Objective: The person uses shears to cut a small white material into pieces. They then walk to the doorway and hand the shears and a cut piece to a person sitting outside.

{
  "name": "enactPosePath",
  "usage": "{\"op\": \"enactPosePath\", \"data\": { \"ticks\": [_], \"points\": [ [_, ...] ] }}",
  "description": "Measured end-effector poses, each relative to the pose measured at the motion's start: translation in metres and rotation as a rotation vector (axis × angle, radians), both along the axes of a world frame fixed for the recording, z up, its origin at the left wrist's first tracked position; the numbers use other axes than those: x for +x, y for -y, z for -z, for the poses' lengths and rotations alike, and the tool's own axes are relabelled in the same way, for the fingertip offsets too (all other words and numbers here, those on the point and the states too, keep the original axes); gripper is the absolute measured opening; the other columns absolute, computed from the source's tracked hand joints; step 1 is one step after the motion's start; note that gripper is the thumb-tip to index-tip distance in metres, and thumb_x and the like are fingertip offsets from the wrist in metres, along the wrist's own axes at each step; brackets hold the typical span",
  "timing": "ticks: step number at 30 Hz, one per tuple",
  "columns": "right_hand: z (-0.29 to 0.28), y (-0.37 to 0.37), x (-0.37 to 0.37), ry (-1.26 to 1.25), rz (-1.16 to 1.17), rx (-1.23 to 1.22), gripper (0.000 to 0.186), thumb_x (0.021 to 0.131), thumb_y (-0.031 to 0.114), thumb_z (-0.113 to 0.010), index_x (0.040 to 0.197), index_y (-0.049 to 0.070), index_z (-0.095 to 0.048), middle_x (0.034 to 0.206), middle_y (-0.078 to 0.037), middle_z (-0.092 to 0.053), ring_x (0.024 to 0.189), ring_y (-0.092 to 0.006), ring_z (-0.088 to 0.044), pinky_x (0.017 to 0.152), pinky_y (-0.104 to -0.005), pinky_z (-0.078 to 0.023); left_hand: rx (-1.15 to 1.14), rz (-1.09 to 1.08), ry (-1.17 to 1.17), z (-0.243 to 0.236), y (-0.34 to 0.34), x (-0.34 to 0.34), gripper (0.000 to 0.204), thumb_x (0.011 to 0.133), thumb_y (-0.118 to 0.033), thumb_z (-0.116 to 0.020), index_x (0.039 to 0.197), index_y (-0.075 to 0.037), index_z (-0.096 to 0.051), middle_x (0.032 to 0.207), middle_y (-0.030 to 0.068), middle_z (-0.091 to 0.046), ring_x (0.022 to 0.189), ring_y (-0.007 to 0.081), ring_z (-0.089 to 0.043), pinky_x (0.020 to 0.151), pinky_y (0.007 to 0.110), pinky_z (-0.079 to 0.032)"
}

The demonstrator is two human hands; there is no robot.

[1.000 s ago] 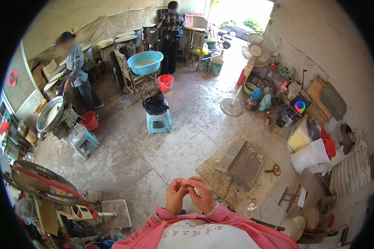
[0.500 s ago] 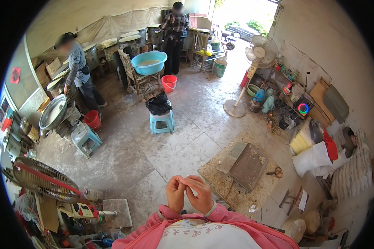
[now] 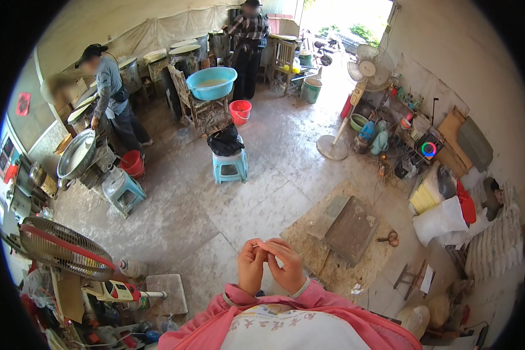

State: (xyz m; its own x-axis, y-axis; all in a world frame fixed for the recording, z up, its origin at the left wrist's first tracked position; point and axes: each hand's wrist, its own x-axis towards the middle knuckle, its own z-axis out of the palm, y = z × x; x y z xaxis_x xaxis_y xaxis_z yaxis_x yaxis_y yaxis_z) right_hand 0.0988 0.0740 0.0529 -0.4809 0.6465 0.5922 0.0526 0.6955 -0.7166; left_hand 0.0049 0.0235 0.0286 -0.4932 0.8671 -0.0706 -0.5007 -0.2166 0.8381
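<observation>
The left hand (image 3: 251, 271) and the right hand (image 3: 286, 270) pinch between them a tiny pale bit (image 3: 258, 245), which is probably light and perhaps fragile, so it is better held gently by its ends.

The basin (image 3: 213, 95) is showing smooth, glossy blue plastic, and the red bucket (image 3: 240, 114) is shining likewise. 2 light-blue stools (image 3: 230, 168) are looking like hard plastic; on 1, a crinkled black plastic bag (image 3: 224, 142) is glinting. The pan (image 3: 69, 169) is gleaming like grey metal. The chair (image 3: 181, 93) is looking like rough wood. The floor (image 3: 169, 192) is appearing matt and blotchy, the board (image 3: 299, 230) coarse. The jacket (image 3: 213, 315) is showing matt pink cloth.
</observation>
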Motion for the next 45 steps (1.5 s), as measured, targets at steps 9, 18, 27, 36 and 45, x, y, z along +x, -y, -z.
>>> {"op": "enactPosePath", "data": {
  "ticks": [9,18,27,36,45],
  "points": [
    [-0.001,-0.019,0.028,0.085,-0.097,0.205,0.044,0.067,-0.011,-0.055,0.107,0.005,-0.062,0.099,-0.007,-0.064,0.098,-0.0271,-0.057,0.079,-0.034,-0.048,-0.12,0.273,0.208,-0.014,0.005,-0.006,0.015,0.091,-0.017,-0.05,0.102,-0.007,-0.055,0.093,-0.0013,-0.058,0.086,0.0076,-0.055,0.07,0.023,-0.048],
    [-0.006,-0.037,0.075,0.173,-0.098,0.247,0.042,0.067,-0.008,-0.059,0.106,0.007,-0.061,0.09,-0.005,-0.063,0.098,-0.0276,-0.057,0.083,-0.0404,-0.045,-0.25,0.496,0.097,-0.006,-0.016,0.011,0.013,0.09,-0.02,-0.055,0.097,-0.01,-0.059,0.093,-0.0042,-0.058,0.085,0.0038,-0.053,0.07,0.02,-0.044],
    [0.009,-0.032,0.139,0.244,0.017,0.234,0.047,0.063,-0.002,-0.058,0.108,0.011,-0.06,0.1,-0.002,-0.063,0.102,-0.0243,-0.054,0.09,-0.0427,-0.042,-0.281,0.713,0.098,0.0,-0.035,0.058,0.025,0.095,-0.026,-0.046,0.102,-0.004,-0.057,0.09,0.0003,-0.058,0.073,0.0078,-0.052,0.065,0.022,-0.043],
    [0.001,-0.041,0.168,0.278,0.075,0.227,0.048,0.066,-0.003,-0.055,0.111,0.011,-0.06,0.099,-0.002,-0.064,0.104,-0.0246,-0.054,0.094,-0.0432,-0.039,-0.314,0.74,-0.15,0.005,-0.053,0.086,0.018,0.09,-0.02,-0.053,0.095,-0.004,-0.061,0.074,-0.0022,-0.055,0.063,0.0054,-0.047,0.058,0.021,-0.041],
    [-0.013,-0.05,0.142,0.313,-0.054,0.249,0.048,0.068,-0.003,-0.056,0.115,0.011,-0.058,0.095,-0.001,-0.065,0.105,-0.0227,-0.054,0.094,-0.0433,-0.038,-0.221,0.605,-0.266,0.007,-0.043,0.073,0.022,0.09,-0.022,-0.053,0.094,-0.003,-0.064,0.071,-0.0023,-0.057,0.062,0.0055,-0.046,0.056,0.021,-0.038]
  ]
}}
